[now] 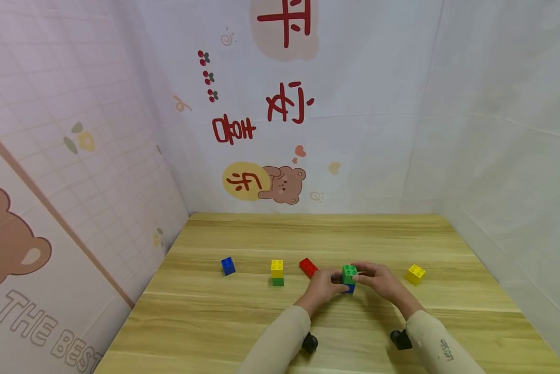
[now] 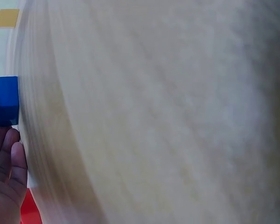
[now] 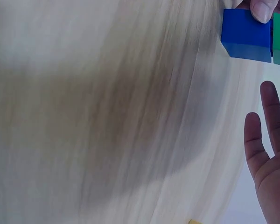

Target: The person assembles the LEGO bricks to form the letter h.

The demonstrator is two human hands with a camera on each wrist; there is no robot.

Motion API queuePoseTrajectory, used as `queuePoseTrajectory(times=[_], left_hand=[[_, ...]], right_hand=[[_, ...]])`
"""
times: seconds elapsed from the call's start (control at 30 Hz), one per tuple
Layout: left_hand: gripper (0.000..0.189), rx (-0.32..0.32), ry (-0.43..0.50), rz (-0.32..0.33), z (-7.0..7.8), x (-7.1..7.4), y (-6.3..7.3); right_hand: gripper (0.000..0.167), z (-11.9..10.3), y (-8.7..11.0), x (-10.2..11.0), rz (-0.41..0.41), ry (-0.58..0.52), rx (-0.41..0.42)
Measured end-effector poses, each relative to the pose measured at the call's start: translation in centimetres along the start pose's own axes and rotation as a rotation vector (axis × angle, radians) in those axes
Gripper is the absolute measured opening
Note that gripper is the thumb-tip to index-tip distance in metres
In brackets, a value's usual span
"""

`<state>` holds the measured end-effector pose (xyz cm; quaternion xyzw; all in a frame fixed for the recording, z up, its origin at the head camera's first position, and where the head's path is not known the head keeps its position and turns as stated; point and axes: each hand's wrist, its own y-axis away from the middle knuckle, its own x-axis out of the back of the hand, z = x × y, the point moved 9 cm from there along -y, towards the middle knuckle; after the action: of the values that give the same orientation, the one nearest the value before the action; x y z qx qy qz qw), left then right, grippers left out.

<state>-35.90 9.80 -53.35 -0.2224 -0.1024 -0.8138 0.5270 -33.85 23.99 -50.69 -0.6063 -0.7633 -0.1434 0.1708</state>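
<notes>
We see the left hand and the right hand facing each other over the tabletop, a short stack of two bricks between them. The left hand pinches the lower blue brick, its thumb laid along the near side. The right hand pinches the upper green brick between thumb and fingers, studs upward; in the right wrist view, we note its other fingers spread away from the stack. In that same view a narrow dark seam separates blue from green; we cannot tell whether the two are fully pressed together.

Just beyond the left hand we find a red brick, set at a slant. Farther to the left of that hand, a yellow brick sits upright on a second green brick, and beyond this pair, farthest left, lies a lone blue brick. To the right of the right hand, well apart from it, we observe a single yellow brick. Pale sleeves cover both forearms.
</notes>
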Motion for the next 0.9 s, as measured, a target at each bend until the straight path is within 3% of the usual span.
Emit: queuePoseTrajectory(times=[0.17,0.33,0.6,0.9], left_hand=[[0.027,-0.015,-0.004,0.000,-0.02,0.04,-0.02],[0.027,-0.010,0.004,-0.001,-0.32,-0.08,-0.17],[0.028,-0.004,-0.024,-0.003,-0.43,-0.57,-0.71],[0.026,-0.002,-0.049,0.022,-0.29,-0.04,-0.53]], right_hand=[[0.044,0.03,0.09,-0.32,-0.018,0.052,-0.010],[0.044,-0.10,0.07,-0.39,-0.028,0.091,0.036],[0.045,0.78,0.52,0.13,0.034,0.105,0.070],[0.043,0.04,-0.16,0.17,0.019,0.214,0.119]])
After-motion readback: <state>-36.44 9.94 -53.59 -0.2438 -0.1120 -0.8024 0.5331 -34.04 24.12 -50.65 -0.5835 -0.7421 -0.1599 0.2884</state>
